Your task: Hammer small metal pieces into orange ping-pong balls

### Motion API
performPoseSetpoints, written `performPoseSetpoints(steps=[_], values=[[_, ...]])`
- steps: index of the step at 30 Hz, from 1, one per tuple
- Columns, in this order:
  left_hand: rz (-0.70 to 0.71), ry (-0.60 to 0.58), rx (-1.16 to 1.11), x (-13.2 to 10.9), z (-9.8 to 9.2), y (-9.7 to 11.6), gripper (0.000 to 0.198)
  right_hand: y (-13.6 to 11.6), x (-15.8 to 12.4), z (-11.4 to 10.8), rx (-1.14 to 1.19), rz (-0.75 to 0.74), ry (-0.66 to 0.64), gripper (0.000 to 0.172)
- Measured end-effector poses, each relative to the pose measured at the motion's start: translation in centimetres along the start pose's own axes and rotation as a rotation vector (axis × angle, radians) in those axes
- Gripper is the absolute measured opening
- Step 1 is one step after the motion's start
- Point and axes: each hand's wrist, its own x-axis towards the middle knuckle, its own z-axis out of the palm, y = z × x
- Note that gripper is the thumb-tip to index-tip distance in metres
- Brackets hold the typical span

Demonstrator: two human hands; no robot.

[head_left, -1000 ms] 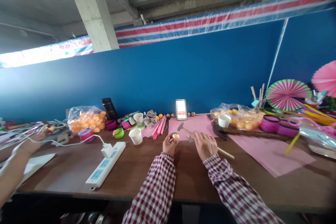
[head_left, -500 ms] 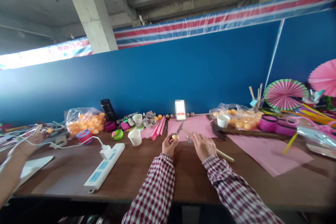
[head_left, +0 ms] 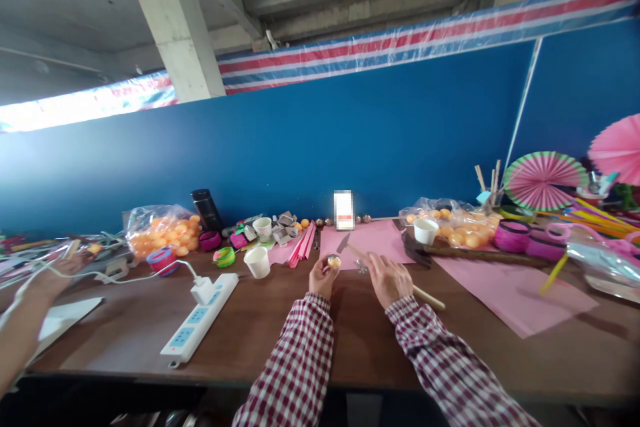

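Held a small, round, pale-orange ball (head_left: pixel 334 260) pinched at the closed fingertips of the left hand (head_left: pixel 324 278). Gripped a wooden-handled hammer (head_left: pixel 426 294) in the closed right hand (head_left: pixel 389 278), head just beside the ball.

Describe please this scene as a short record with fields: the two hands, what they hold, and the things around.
Left hand: fingers pinch a small orange ball
Right hand: closed on the wooden handle of a small hammer, its head close to the ball
Surface: brown table, pink paper sheet beyond the hands
Left of the hands: white paper cup, power strip, bag of orange balls
Far right: paper fans
Other person: hand at the far left, by cables
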Motion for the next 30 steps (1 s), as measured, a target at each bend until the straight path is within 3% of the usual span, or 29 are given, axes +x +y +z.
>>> performPoseSetpoints(steps=[8,30], values=[[-0.085,0.007,-0.071,-0.2,0.3,0.2,0.046,-0.6,0.2,-0.8,-0.041,0.018,-0.079,0.030],[-0.179,0.044,-0.227,-0.5,1.0,1.4,0.043,0.0,0.1,0.0,-0.021,-0.014,0.021,0.031]])
